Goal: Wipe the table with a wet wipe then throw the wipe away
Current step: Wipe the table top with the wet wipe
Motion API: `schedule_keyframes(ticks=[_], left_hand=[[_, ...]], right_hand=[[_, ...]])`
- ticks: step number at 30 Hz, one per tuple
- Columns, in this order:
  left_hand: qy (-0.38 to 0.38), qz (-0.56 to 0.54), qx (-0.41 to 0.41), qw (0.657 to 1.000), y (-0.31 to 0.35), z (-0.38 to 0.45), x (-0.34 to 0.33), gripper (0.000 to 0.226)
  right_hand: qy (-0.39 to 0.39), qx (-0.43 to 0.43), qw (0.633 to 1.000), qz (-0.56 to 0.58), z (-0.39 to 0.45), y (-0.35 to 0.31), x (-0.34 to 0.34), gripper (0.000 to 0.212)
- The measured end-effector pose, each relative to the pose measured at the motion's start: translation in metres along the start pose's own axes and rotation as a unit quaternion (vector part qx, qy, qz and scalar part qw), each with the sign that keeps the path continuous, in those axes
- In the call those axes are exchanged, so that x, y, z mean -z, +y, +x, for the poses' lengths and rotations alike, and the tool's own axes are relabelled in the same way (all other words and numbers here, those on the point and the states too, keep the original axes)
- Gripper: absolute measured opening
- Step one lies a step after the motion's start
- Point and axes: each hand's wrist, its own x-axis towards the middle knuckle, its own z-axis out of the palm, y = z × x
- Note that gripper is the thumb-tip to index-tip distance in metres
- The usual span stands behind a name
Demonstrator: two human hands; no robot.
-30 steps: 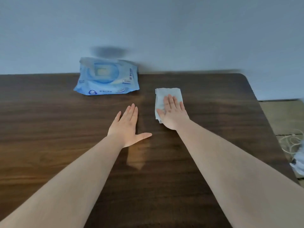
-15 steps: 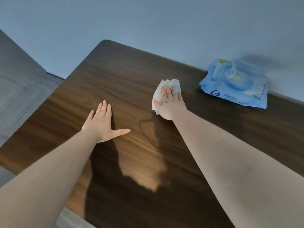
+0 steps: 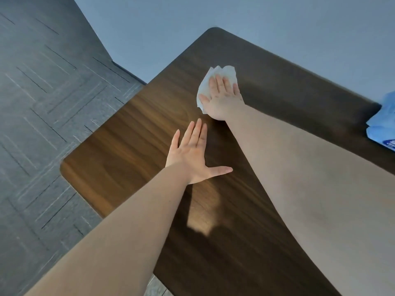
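Observation:
A white wet wipe (image 3: 224, 72) lies crumpled on the dark wooden table (image 3: 132, 129), near its far left corner. My right hand (image 3: 221, 97) presses flat on the wipe, fingers together, covering most of it. My left hand (image 3: 192, 154) rests flat on the table nearer to me, fingers apart and thumb stretched to the right, holding nothing. No bin is in view.
A blue pack of wet wipes (image 3: 382, 124) sits on the table at the right edge of view, against the pale wall (image 3: 235, 13). The table's left edge drops to grey patterned carpet (image 3: 42, 103).
My right hand has slid the wipe leftward across the table toward its far left corner. The view has swung left, so the blue pack has moved to the right edge.

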Motion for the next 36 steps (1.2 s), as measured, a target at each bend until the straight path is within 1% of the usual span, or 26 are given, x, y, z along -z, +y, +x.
schedule_keyframes(ticks=[5,10,14,16,19,22,24,27,31,36], left_hand=[[0.001,0.004,-0.002,1.000,0.001,0.000,-0.002,0.119],[0.008,0.014,0.000,1.000,0.002,-0.001,-0.003,0.119],[0.006,0.032,-0.001,0.999,0.003,-0.005,-0.002,0.120],[0.010,0.071,-0.023,0.997,0.005,-0.009,0.000,0.115],[0.033,0.139,-0.105,0.984,0.021,-0.016,0.003,0.100],[0.033,0.173,-0.174,0.969,0.060,-0.018,0.004,0.096],[0.015,0.177,-0.198,0.964,0.098,-0.018,0.002,0.096],[0.005,0.148,-0.207,0.967,0.151,-0.013,-0.003,0.095],[-0.024,0.128,-0.272,0.954,0.245,-0.020,-0.023,0.095],[-0.054,0.159,-0.351,0.921,0.357,-0.041,-0.052,0.096]], right_hand=[[0.014,0.036,0.999,-0.019,0.018,-0.016,0.001,0.066],[0.022,0.045,0.999,-0.017,0.007,-0.015,-0.002,0.066],[0.022,0.022,0.999,0.011,-0.022,0.007,-0.007,0.066],[0.022,0.002,0.999,0.027,-0.045,0.028,-0.011,0.066],[0.019,-0.044,0.998,0.047,-0.087,0.073,-0.014,0.066],[0.005,-0.104,0.992,0.069,-0.135,0.130,-0.019,0.066],[0.003,-0.152,0.986,0.074,-0.173,0.173,-0.024,0.067],[0.013,-0.214,0.974,0.080,-0.227,0.232,-0.032,0.067],[0.028,-0.330,0.939,0.095,-0.329,0.320,-0.045,0.068],[0.033,-0.456,0.879,0.136,-0.445,0.413,-0.068,0.068]])
